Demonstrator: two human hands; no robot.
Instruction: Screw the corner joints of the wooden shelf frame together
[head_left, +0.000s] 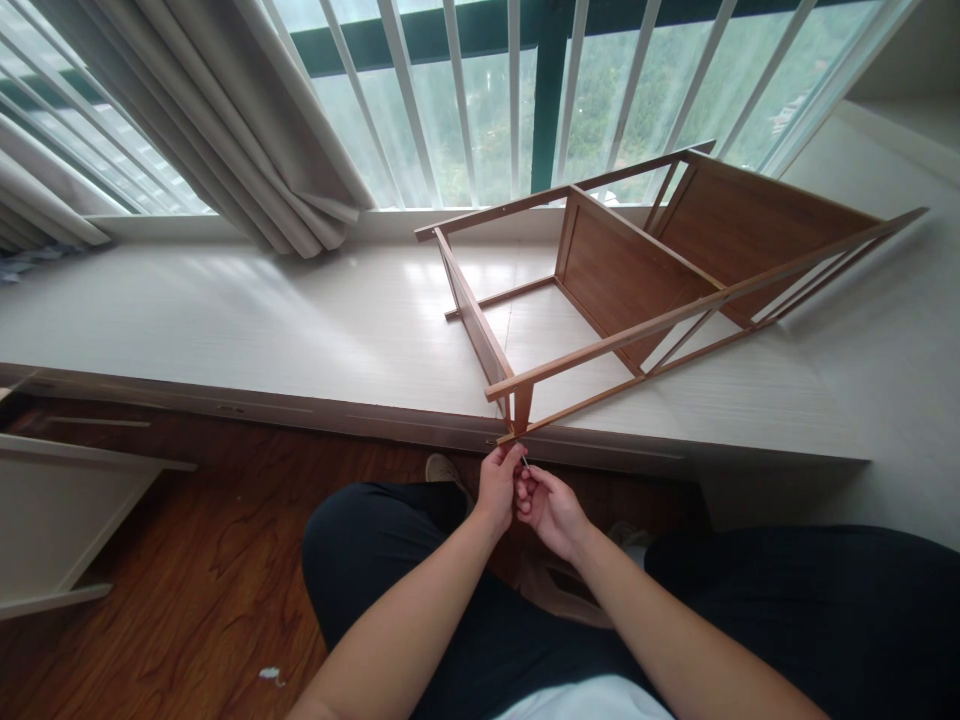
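Observation:
A brown wooden shelf rack (615, 280) lies on its side on the white window ledge (247, 310). One end of its frame reaches the ledge's front edge, right above my hands. My left hand (498, 490) is closed just beneath the corner of that frame, its thumb and finger pinched; what lies between them is hidden. Beside it, my right hand (553, 512) pinches a thin metal rod (525, 463) that points up toward the frame's lower corner. The rod is too small for me to tell its exact kind.
Behind the ledge stands a barred window (480, 110) with a grey curtain (247, 120) at left. A white panel-like piece of furniture (67, 510) is at left over the wooden floor (225, 580). A small white scrap (270, 673) lies there. My knees flank my hands.

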